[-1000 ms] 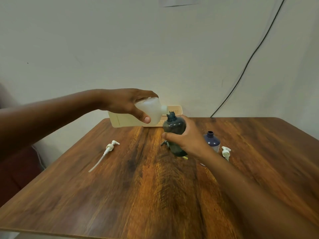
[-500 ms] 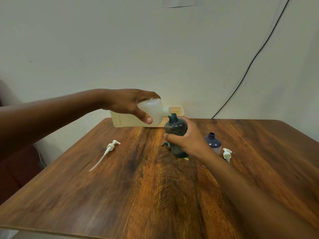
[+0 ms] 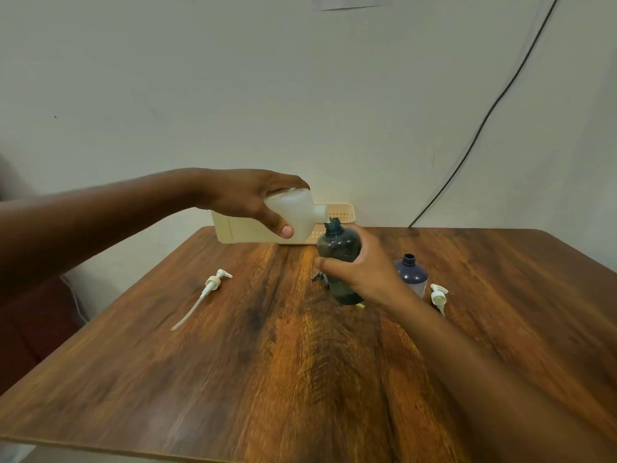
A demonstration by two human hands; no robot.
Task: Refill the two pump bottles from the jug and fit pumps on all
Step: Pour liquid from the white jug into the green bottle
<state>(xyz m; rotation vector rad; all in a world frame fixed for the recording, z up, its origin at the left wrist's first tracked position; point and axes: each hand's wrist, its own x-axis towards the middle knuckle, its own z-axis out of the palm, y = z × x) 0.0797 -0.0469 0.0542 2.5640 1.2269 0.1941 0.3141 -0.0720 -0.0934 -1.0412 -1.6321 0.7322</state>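
My left hand grips a white translucent jug, tipped on its side with its spout right above the mouth of a dark green bottle. My right hand holds that bottle, tilted a little and lifted off the wooden table. A dark blue open bottle stands just right of my right hand. One white pump with a long tube lies on the left of the table. A second white pump lies right of the blue bottle.
A cream plastic basket stands at the table's far edge against the wall, partly behind the jug. A black cable runs down the wall at the right. Something small and dark lies behind the green bottle.
Both hands and the bottles hold almost the same pose; the jug's spout has stayed at the green bottle's mouth. The view has shifted slightly.
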